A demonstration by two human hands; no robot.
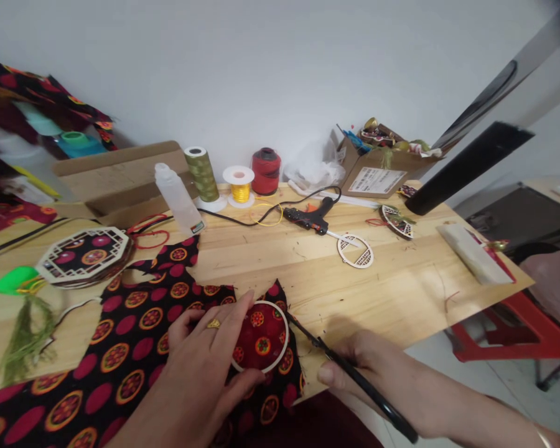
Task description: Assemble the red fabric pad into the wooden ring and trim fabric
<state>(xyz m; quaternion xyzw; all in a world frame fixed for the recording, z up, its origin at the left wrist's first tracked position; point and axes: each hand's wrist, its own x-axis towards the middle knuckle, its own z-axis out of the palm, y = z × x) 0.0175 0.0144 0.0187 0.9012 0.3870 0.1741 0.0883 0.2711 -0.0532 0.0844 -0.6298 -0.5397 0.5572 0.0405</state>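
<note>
My left hand (205, 361), a gold ring on one finger, lies on black cloth (163, 311) printed with red dots and orange medallions. Its fingers and thumb close around the left side of a round, pale-rimmed frame (285, 345) with dark red flowered fabric inside. In my right hand (364, 367) is a pair of black scissors (340, 361). The blades reach the cloth at the frame's upper right edge. The lower part of the cloth hangs over the table's front edge.
On the wooden table lie a glue gun (310, 216), an oval openwork piece (361, 258) and stacked octagonal frames (81, 255). A plastic bottle (180, 199), thread spools (239, 186), a cardboard box (373, 174) and a black roll (466, 165) stand behind. A red stool (508, 336) is at the right.
</note>
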